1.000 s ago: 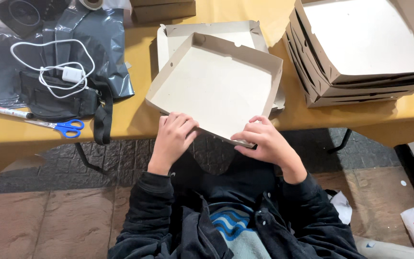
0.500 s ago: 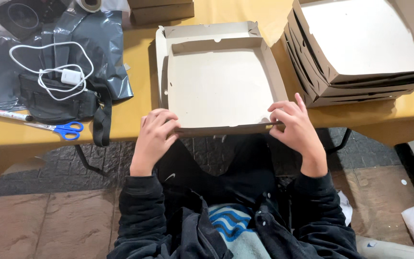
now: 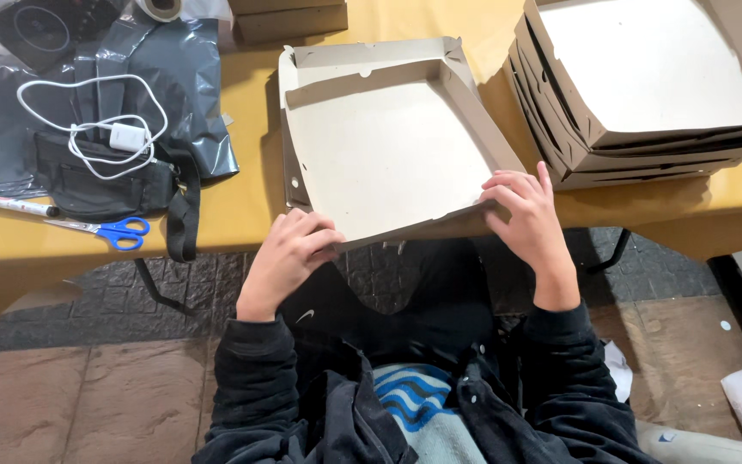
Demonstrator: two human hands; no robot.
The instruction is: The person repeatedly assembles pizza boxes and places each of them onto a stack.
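Head cam: flat cardboard box [image 3: 388, 155], grey-beige matte inside, shallow w/ low folded walls, square-ish, open side up. It lies at the near edge of the yellow table [image 3: 251, 206], near wall overhanging toward the person's lap. Left hand [image 3: 289, 253] clenched on the near-left corner, fingers curled over the rim. Right hand [image 3: 526, 215] grasps the near-right corner, fingers spread on top of the wall.

To the right, touching the table, a stack of folded boxes [image 3: 646, 94], same cardboard, slightly skewed. To the left: crinkled grey plastic bag [image 3: 173, 86], glossy; black pouch [image 3: 96, 185] w/ strap; white cable & charger [image 3: 118, 137] coiled on it; blue-handled scissors [image 3: 113, 230]; marker [image 3: 23, 206]. Roll of tape [image 3: 161, 9] at the top edge.

Table surface smooth, yellow. Floor: dark textured pavers under the table, brown tiles nearer.
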